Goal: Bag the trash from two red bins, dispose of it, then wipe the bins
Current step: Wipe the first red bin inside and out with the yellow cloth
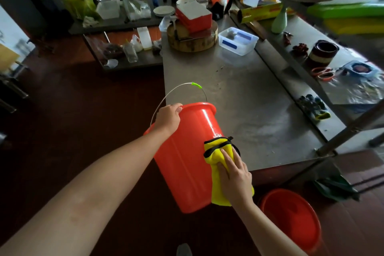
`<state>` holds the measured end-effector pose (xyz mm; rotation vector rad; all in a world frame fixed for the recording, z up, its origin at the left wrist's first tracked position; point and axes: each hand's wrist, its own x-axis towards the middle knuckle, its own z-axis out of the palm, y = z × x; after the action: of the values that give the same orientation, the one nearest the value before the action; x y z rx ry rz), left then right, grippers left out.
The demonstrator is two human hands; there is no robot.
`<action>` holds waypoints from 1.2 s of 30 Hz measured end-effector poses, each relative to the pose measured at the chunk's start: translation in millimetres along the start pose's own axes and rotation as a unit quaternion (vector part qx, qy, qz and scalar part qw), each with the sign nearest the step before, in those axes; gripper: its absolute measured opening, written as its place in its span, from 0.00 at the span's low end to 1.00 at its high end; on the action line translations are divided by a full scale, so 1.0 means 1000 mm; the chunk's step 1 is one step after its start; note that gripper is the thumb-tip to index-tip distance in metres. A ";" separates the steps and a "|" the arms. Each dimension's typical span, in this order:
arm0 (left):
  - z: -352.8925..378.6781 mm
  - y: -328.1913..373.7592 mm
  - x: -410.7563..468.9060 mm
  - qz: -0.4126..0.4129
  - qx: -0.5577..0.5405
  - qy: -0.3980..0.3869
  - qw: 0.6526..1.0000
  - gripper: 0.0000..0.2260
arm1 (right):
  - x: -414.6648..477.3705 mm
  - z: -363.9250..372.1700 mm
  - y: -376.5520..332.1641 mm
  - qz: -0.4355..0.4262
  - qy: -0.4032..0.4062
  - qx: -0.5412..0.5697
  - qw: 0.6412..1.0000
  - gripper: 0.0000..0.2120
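A red bin [187, 158] is held tilted in the air just off the near left corner of the steel table [245, 97], its mouth turned away from the camera and its base toward it. The bin's rim is gripped by the left hand [168, 119], fingers curled over the edge where the wire handle [176, 91] joins; the handle — with a green grip at its top — arches up beyond the rim, over the table's edge. A yellow cloth [218, 164] with black trim is pressed flat against the bin's right side by the right hand [235, 176], fingers spread and extended over the fabric; the cloth hangs down past the palm toward the bin's base.

A second red bin [291, 218] is seen on the dark floor, below and to the right of the held bin, near the table's front edge, its mouth facing up.

On the table, beyond the held bin, a round wooden block [192, 42] is found with a red and white box [193, 15] on top, and a clear plastic container [238, 40] stands just to its right. Dark gloves [313, 106] with yellow cuffs lie on the lower shelf [301, 68] along the table's right side.
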<state>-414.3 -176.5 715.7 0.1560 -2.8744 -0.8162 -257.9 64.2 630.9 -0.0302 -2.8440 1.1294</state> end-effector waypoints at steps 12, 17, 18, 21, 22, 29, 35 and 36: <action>0.015 -0.007 -0.011 -0.216 -0.181 0.078 0.956 0.16 | 0.077 -0.105 -0.021 -0.029 0.089 -0.095 0.991 0.21; 0.035 -0.023 -0.026 -0.332 -0.321 0.110 0.880 0.15 | 0.105 -0.131 -0.044 -0.027 0.082 -0.053 0.995 0.21; 0.041 -0.026 -0.030 -0.351 -0.352 0.111 0.861 0.15 | 0.108 -0.132 -0.048 -0.027 0.076 -0.046 0.996 0.21; 0.060 -0.035 -0.042 -0.402 -0.436 0.088 0.800 0.13 | 0.116 -0.121 -0.060 -0.041 0.053 -0.055 0.996 0.21; 0.066 -0.038 -0.044 -0.411 -0.435 0.077 0.797 0.13 | 0.117 -0.115 -0.064 -0.046 0.046 -0.052 0.997 0.21; 0.062 -0.064 -0.046 -0.405 -0.221 -0.070 0.885 0.19 | 0.121 -0.061 -0.105 -0.082 -0.025 -0.069 0.994 0.22; 0.055 -0.057 -0.054 -0.303 -0.334 -0.089 0.888 0.24 | 0.110 -0.007 -0.137 -0.074 -0.049 -0.106 0.990 0.22; 0.050 -0.055 -0.052 -0.254 -0.326 -0.087 0.906 0.22 | 0.110 -0.001 -0.140 -0.066 -0.054 -0.096 0.992 0.21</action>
<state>-368.5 -190.1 639.1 0.7979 -2.5398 -1.9131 -366.2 -31.4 734.7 0.2102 -2.9887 0.8543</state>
